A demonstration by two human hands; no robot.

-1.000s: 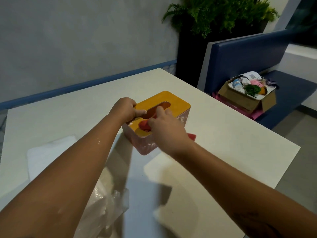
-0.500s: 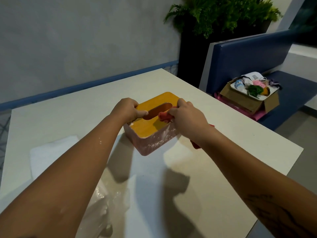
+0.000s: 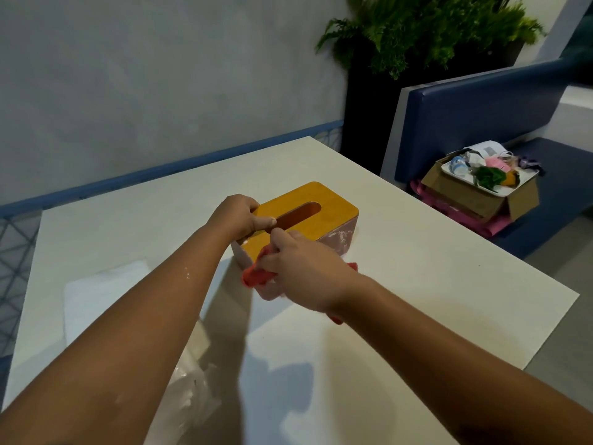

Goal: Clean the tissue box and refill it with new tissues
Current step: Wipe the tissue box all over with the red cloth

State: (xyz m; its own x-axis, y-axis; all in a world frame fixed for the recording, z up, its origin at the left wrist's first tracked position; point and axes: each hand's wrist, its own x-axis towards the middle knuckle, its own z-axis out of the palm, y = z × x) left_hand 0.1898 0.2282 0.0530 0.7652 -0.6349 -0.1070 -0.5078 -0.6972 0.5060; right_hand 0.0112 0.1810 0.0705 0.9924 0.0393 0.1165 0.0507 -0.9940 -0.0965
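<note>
A pink tissue box (image 3: 340, 238) with a yellow-orange slotted lid (image 3: 324, 216) stands in the middle of the white table (image 3: 433, 284). My left hand (image 3: 239, 216) grips the box's near left corner, thumb lying on the lid beside the slot. A red cloth (image 3: 256, 277) is bunched in my right hand (image 3: 301, 271), which holds it against the box's near front edge and side. White smears show on the box's right side.
A flat white tissue pack (image 3: 102, 303) and a crumpled clear plastic wrapper (image 3: 192, 393) lie at the near left. On the blue bench (image 3: 481, 117) to the right sits a cardboard box (image 3: 481, 194) of odds and ends. A potted fern (image 3: 417, 27) stands behind.
My right hand with the red cloth has swept from the lid's right side back toward me, down to the near front edge. The left hand stays on the box.
</note>
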